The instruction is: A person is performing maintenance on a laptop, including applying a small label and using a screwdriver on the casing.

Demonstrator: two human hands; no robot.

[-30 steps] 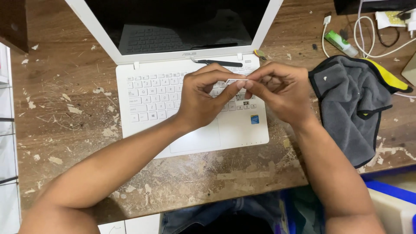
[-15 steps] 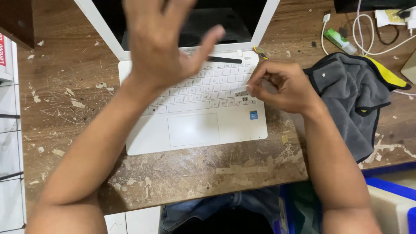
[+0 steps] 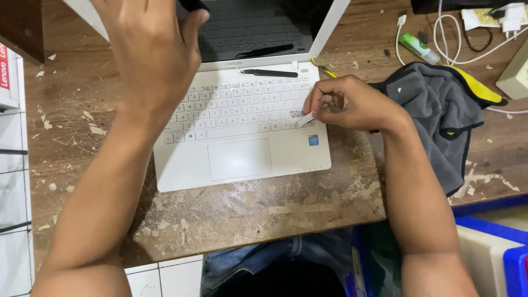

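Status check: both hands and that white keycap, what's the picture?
Left hand raised, open, empty. Right hand pinching white keycap at laptop keyboard right edge. Black tweezers above keys, clear.

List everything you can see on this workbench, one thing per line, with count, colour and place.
laptop: one, white, open, centre of the table
key strip: one, small and white, at the keyboard's right edge, pinched by the right hand
tweezers: one, black, above the keyboard
cloth: one, grey with yellow trim, right of the laptop
cables: a few, white, top right
table: one, worn brown wood
left hand: raised, fingers spread, over the laptop's upper left
right hand: closed on the key strip
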